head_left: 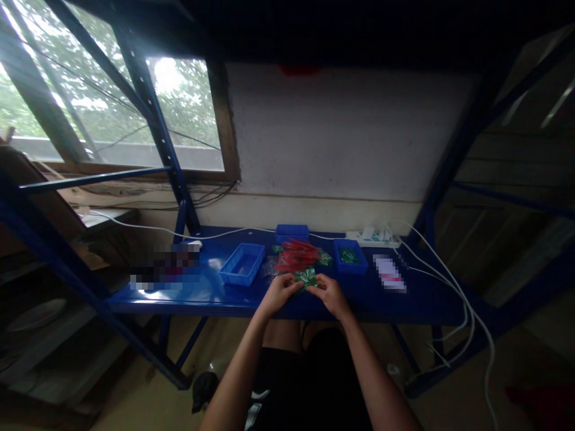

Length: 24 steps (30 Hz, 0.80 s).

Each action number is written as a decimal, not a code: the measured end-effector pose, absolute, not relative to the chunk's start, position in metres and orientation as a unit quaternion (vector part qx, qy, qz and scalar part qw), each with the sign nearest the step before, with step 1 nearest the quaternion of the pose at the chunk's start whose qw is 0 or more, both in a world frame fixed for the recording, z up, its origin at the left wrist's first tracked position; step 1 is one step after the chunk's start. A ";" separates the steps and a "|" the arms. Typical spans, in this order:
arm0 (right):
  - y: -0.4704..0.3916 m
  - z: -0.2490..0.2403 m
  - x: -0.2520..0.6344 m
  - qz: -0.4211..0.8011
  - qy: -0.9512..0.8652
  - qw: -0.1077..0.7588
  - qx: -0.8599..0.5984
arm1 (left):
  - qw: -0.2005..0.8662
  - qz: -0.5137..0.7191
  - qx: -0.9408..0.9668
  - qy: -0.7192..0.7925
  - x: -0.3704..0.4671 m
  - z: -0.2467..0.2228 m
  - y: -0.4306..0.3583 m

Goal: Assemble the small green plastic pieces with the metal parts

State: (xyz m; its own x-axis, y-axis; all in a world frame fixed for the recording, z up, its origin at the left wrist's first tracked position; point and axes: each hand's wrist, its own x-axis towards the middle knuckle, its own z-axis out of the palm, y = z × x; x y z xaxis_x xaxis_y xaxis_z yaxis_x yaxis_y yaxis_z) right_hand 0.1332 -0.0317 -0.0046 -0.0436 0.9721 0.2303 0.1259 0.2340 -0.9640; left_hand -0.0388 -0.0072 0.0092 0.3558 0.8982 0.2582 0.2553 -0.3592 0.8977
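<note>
Both my hands meet over the near part of the blue table. My left hand (284, 291) pinches the left side of a small shiny green packet (306, 277); its exact kind is hard to make out. Its right side is between the fingers of my right hand (329, 293). Just beyond lies a pile of red strip-like packets (297, 254) in clear wrapping. More green pieces (324, 258) lie at the pile's right edge. To the right, a blue bin (365, 263) holds similar green pieces (348, 256).
A blue tray (224, 276) stands left of the pile, and another blue bin (291, 226) behind it. A white power strip (377, 239) with cables (431, 269) lies at the back right. Blurred items (168, 266) are at the left. Blue rack posts (164, 134) flank the table.
</note>
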 end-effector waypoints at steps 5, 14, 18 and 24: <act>-0.030 -0.006 0.134 0.374 -0.621 0.511 -0.462 | 0.401 0.403 0.722 0.394 -0.039 0.006 -0.005; -0.035 0.000 0.135 0.347 -0.632 0.506 -0.473 | 0.353 0.401 0.736 0.416 -0.039 0.006 -0.008; -0.036 0.001 0.134 0.359 -0.623 0.506 -0.476 | 0.334 0.408 0.742 0.414 -0.040 0.006 -0.008; -0.034 0.001 0.135 0.331 -0.624 0.510 -0.491 | 0.329 0.417 0.738 0.417 -0.039 0.007 -0.010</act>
State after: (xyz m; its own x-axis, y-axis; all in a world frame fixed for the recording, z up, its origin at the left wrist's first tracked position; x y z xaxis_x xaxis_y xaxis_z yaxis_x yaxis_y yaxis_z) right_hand 0.1347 -0.0344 0.0007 0.0034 0.9501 0.3119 0.2748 0.2990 -0.9138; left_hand -0.0392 -0.0095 0.0075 0.3058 0.8890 0.3409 0.3408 -0.4365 0.8327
